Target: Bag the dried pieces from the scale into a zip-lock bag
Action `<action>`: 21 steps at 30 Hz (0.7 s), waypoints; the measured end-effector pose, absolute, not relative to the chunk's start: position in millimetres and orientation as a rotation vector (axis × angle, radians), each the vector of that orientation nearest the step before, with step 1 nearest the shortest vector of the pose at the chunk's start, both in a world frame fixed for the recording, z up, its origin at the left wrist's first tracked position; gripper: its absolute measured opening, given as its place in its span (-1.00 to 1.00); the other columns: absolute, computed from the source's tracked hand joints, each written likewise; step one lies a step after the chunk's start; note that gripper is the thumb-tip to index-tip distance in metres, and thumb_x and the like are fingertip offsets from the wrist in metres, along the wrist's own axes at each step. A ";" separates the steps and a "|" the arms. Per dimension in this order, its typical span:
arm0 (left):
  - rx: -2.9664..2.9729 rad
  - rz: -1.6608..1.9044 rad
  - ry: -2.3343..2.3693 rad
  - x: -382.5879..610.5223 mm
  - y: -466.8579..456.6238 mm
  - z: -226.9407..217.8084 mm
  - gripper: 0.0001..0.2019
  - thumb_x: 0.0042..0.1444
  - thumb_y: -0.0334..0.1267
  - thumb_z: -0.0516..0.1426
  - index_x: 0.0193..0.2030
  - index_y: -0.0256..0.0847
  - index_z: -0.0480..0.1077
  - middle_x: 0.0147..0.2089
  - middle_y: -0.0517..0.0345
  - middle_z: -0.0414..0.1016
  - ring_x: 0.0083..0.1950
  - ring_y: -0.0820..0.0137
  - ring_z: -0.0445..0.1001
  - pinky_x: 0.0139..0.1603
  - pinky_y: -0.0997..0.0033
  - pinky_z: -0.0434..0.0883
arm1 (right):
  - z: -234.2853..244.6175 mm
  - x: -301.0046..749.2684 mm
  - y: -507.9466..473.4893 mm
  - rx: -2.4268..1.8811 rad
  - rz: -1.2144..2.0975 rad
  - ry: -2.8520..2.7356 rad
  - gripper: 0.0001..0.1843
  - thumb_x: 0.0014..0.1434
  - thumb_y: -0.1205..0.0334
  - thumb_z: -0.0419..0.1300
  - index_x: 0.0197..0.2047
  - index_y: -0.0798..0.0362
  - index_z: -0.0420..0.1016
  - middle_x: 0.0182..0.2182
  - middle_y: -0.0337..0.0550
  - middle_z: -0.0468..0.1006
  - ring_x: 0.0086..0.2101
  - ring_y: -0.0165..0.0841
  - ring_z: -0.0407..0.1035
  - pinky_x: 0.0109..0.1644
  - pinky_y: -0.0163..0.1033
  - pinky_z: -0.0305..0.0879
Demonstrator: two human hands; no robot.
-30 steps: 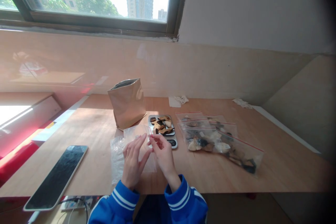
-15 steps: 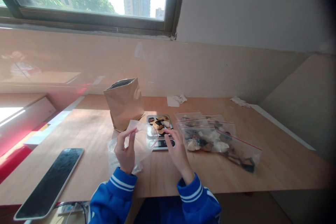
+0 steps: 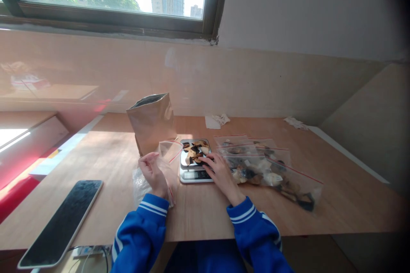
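My left hand (image 3: 153,175), fingers closed, pinches a clear zip bag (image 3: 169,155) with a red seal line; the bag hangs beside the scale. My right hand (image 3: 222,175) reaches over the right side of a small digital scale (image 3: 187,175). Its fingers are stretched out, with the tips touching brown, black and pale dried pieces (image 3: 194,151), which look like sliced mushrooms, heaped on the metal pan. Whether a piece is between those fingertips is hard to make out. The display is partly covered by my right hand.
Behind my left hand stands an open brown paper pouch (image 3: 152,123). Several filled zip bags (image 3: 265,170) overlap on the right. A large phone or tablet (image 3: 62,222) lies at the left table edge, crumpled clear plastic (image 3: 141,185) under my left wrist, and white paper (image 3: 213,122) at the back.
My right hand has moved onto the dried pieces, and some of them lie differently. The clear bag has swung away from the scale to the left, its opening now tilted upward.
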State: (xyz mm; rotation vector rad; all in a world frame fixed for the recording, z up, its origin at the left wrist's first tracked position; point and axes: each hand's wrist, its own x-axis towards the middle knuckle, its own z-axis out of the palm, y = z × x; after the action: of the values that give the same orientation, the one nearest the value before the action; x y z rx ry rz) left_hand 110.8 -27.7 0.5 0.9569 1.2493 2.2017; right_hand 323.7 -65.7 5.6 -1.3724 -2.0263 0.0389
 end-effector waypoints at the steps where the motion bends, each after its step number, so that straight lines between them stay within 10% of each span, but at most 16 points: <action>1: 0.969 2.187 1.258 111.0 -28.7 0.3 -0.74 0.24 -0.03 0.02 -0.23 -0.19 0.30 -0.25 0.17 0.39 -0.21 0.46 0.41 -0.07 0.37 0.35 | 5.4 324.6 -65.0 -1.358 0.057 -2.021 -0.67 0.27 0.33 0.07 0.06 -0.07 0.47 -0.13 -0.04 0.43 -0.07 -0.20 0.34 0.04 -0.05 0.35; 21: 1.250 2.146 1.160 123.7 -50.4 9.0 -0.81 0.28 -0.09 -0.02 -0.20 -0.17 0.24 -0.06 -0.08 0.56 0.01 0.26 0.54 0.06 0.09 0.42 | 94.4 270.9 -68.5 -1.038 0.360 -1.934 -0.66 0.32 0.20 0.04 0.11 -0.17 0.46 -0.25 -0.18 0.46 -0.22 -0.36 0.41 -0.10 -0.27 0.39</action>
State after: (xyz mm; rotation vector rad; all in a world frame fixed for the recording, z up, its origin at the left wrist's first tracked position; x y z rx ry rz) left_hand 123.7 -50.4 9.0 1.2502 1.1596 2.1465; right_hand 270.9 -68.5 94.4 -1.0377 -1.9339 0.3602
